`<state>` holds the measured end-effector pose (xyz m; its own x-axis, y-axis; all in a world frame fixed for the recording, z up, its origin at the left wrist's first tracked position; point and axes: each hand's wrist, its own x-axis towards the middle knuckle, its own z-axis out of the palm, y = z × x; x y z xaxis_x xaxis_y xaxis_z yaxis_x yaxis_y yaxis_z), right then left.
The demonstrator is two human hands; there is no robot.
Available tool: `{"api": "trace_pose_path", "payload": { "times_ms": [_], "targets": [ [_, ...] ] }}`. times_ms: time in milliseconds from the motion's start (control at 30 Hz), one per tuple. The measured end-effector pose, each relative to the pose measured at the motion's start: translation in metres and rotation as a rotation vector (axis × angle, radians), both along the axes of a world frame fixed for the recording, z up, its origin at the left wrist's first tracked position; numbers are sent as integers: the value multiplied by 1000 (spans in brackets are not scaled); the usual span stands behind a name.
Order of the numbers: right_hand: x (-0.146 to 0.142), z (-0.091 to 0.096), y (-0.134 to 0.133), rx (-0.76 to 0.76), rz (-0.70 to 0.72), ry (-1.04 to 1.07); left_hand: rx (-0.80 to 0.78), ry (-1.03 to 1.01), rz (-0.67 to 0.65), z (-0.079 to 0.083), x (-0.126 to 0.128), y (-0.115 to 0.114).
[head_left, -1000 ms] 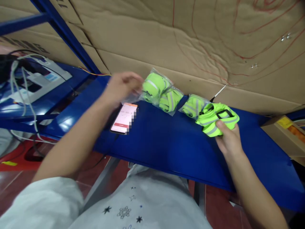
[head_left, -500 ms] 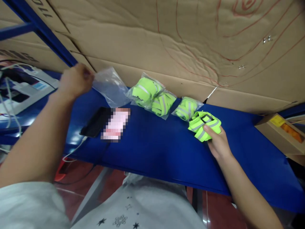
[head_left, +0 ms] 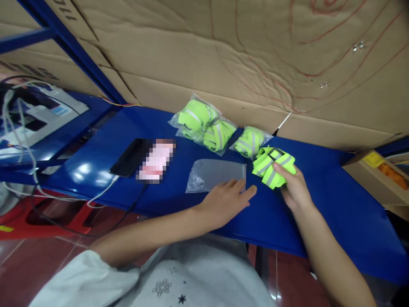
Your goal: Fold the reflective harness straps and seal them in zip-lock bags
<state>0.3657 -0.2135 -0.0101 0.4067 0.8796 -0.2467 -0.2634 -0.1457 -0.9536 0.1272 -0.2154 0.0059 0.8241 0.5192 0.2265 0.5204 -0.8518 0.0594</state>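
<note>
A clear plastic bag lies flat on the blue tabletop in front of me. Over its right edge is my left hand, fingers stretched out and apart, holding nothing. Just to the right, my right hand grips a folded neon-yellow reflective strap bundle with grey stripes and a black buckle, its thumb on top. Behind them, several similar bundles sit in clear bags: one bagged bundle at the left, another in the middle, and one near the held bundle.
Two phones, one black and one with a blurred screen, lie left of the bag. A white power strip with cables stands far left. Cardboard walls the back; a small carton is at the right.
My left hand has come from the far left to the middle, and the empty bag it held now lies on the table before me. My right hand stays on the strap bundle.
</note>
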Motion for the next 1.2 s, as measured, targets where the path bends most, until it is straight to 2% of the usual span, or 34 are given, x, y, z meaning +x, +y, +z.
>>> {"api": "trace_pose_path", "payload": {
  "times_ms": [100, 333, 467, 600, 733, 900, 1067, 1200],
  "targets": [
    [0, -3, 5, -14, 6, 22, -106, 54, -36, -8, 2, 6],
    [1, -3, 6, -3, 13, 26, -276, 140, -28, -23, -4, 49],
    [5, 0, 6, -27, -36, 39, -234, 31, -4, -21, -3, 62],
    [5, 3, 6, -76, -9, 84, -173, -75, 55, -20, -2, 64],
    [1, 3, 4, -116, 73, 71, -160, -87, 11, -24, -4, 64],
    [0, -4, 4, -178, 104, 26, -181, -43, -40, -27, -11, 62],
    [4, -6, 4, -210, 139, -20, -222, -55, -71, -24, -15, 64],
    [4, -3, 2, -215, 167, -11, -211, -136, -37, -19, -15, 67]
  ]
}}
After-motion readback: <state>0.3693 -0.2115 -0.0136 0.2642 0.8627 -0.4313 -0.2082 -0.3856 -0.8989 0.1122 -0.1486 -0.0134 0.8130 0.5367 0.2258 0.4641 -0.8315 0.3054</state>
